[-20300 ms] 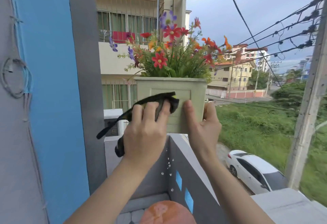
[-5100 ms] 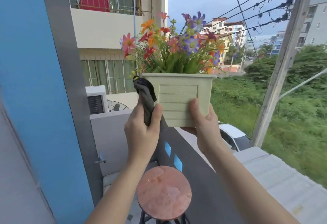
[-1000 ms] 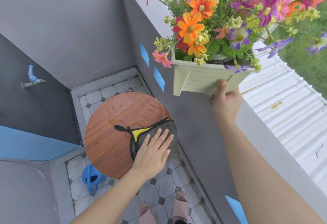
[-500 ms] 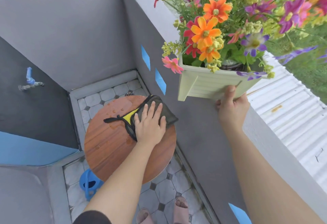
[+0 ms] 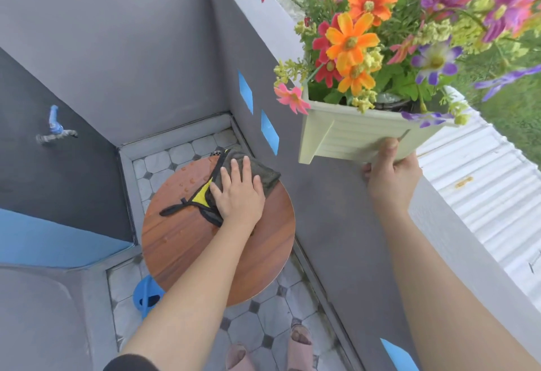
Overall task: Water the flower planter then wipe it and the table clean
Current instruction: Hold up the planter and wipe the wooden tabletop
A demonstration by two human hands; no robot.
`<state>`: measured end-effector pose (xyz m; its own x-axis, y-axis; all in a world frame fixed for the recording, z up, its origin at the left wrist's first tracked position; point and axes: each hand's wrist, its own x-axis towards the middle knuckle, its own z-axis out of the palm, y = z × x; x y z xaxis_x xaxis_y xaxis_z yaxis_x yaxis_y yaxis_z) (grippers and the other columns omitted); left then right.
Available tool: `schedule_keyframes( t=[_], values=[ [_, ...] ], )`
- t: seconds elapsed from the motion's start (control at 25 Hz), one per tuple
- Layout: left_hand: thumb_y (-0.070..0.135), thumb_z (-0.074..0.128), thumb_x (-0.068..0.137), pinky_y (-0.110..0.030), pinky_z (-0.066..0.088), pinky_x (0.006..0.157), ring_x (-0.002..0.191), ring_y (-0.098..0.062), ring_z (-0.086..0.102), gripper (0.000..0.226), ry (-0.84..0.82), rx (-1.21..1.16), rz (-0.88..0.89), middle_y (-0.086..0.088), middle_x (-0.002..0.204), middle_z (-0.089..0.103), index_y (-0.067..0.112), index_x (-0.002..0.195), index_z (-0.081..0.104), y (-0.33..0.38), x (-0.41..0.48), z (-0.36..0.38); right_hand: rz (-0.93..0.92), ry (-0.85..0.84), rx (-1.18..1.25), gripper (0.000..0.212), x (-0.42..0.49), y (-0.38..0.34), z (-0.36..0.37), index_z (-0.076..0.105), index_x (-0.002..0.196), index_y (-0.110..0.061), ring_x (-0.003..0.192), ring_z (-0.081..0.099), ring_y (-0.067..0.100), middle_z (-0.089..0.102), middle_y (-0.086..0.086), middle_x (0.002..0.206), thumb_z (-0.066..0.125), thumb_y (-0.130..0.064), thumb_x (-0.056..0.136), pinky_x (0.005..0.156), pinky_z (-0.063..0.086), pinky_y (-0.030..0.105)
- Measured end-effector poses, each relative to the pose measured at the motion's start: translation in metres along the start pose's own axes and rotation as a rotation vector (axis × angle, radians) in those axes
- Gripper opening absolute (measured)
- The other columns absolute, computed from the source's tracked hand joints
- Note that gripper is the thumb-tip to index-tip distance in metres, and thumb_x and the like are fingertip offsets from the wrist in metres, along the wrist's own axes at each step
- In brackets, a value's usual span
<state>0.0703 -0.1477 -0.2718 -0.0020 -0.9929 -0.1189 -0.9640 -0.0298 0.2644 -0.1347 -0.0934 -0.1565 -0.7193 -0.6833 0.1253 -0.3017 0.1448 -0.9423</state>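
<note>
1. Left hand: we see the fingers straight and slightly spread, laid flat on the cloth. They press down on it and clasp nothing.
2. Cloth: dark grey, trapped between the left fingers and the table. A grey corner shows past the fingertips to the right. A yellow patch and a black strap trail out to the left of the fingers.
3. Table: a round wooden top. The left fingers rest over its far part. We note water drops just left of the fingertips.
4. Right hand: the thumb lies on the ribbed front of the planter and the fingers curl beneath its base, so the hand grasps it.
5. Planter: pale green and rectangular, held raised in the right fingers beside the grey parapet wall, well apart from the table and the left fingers.
6. Flowers: orange, red, pink and purple blooms rise from the planter, above the right thumb.
7. Surroundings: a blue watering can is partly hidden under the table's near-left edge. A tap sits on the dark wall, far left of the left fingers. We see sandalled feet on the tiled floor.
</note>
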Motion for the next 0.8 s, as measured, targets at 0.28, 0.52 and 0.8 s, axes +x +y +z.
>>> schedule_keyframes(
  t=[0.28,0.52,0.8],
  values=[
    [0.046,0.010,0.095,-0.045,0.008,0.116,0.146,-0.013,0.003,0.060,-0.067,0.070,0.359,0.008,0.159,0.008,0.023,0.150,0.013,-0.037,0.020,0.002,-0.034,0.007,-0.009,0.030,0.001,0.001,0.000,0.045,0.073,-0.031,0.054,0.059,0.035,0.051,-0.003,0.052,0.039,-0.060,0.077,0.060,0.054,0.054],
    [0.040,0.021,0.100,-0.047,0.010,0.116,0.146,-0.014,0.004,0.054,-0.025,0.055,0.195,0.007,0.159,0.008,0.023,0.151,0.013,-0.061,0.025,-0.010,-0.020,0.016,-0.008,0.033,0.001,-0.001,0.000,0.043,0.070,-0.029,0.042,0.054,0.016,0.049,-0.001,0.050,0.037,-0.062,0.075,0.056,0.052,0.046],
    [0.041,0.017,0.100,-0.050,0.011,0.115,0.147,-0.017,0.003,0.055,0.013,0.058,-0.001,0.005,0.160,0.007,0.022,0.151,0.010,-0.095,0.020,-0.018,0.010,0.016,0.011,0.041,0.000,0.000,0.001,0.047,0.079,-0.025,0.038,0.051,0.004,0.050,-0.003,0.052,0.038,-0.064,0.076,0.057,0.052,0.045]
  ],
)
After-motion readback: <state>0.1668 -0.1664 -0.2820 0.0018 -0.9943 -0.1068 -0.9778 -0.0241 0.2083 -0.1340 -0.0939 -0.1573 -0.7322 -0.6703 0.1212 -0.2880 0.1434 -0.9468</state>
